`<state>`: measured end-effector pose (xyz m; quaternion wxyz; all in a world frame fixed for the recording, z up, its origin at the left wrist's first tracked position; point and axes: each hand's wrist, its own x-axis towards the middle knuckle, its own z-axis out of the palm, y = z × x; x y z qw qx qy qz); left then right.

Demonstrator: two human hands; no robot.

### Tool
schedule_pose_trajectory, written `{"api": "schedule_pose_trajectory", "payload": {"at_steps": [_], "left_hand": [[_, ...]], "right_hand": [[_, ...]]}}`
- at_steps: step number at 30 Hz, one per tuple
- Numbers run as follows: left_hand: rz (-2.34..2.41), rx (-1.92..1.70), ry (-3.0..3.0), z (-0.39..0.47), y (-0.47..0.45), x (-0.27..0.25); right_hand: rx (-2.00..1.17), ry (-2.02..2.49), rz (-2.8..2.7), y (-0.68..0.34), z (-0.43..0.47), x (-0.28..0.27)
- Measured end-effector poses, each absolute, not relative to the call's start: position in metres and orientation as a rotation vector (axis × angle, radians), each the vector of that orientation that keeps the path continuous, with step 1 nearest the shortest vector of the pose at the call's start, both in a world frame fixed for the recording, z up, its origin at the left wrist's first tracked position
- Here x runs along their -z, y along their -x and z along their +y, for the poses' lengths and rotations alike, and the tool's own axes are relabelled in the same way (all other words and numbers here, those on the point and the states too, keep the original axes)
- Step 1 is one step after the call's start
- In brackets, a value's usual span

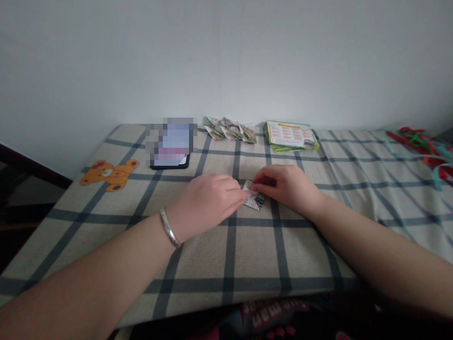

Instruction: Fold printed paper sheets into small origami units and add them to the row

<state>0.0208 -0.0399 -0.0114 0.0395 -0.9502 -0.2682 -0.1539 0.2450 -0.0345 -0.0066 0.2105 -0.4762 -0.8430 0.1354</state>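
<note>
A small piece of folded printed paper (254,203) lies on the checked tablecloth in front of me. Its upper part is partly covered by fingers. My right hand (286,189) pinches the paper at its upper right between thumb and index finger. From the left side, my left hand (208,198), with a silver bangle at the wrist, has its fingers closed together with the tips pressed on the paper's left edge. The left thumb is mostly hidden. Farther back sits a group of several similar folded paper pieces (230,130), and right of them a stack of printed cards (292,136).
A phone (171,146) with a blurred screen lies at the back left. Nearer the left edge is a flat orange bear cutout (109,175). Red and green ribbons (421,146) are heaped at the far right. A wall (226,61) rises behind the tablecloth (208,264).
</note>
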Motion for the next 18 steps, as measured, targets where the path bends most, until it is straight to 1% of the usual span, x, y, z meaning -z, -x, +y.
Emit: {"api": "schedule_pose_trajectory", "payload": {"at_steps": [6,12,18], "left_hand": [[-0.823,0.333,2.807,-0.0437,-0.0226,0.0103],[-0.853,0.341,2.841,-0.0434,-0.0234,0.0082],[-0.919,0.480,2.963,-0.0389,-0.0223,0.0111]], "right_hand": [[-0.153,1.211,-2.506,-0.2458,-0.0410,0.0004],[-0.230,1.134,-2.573,-0.2493,-0.0425,-0.0014],[-0.263,1.205,-2.538,-0.2508,-0.0410,0.0001]]}}
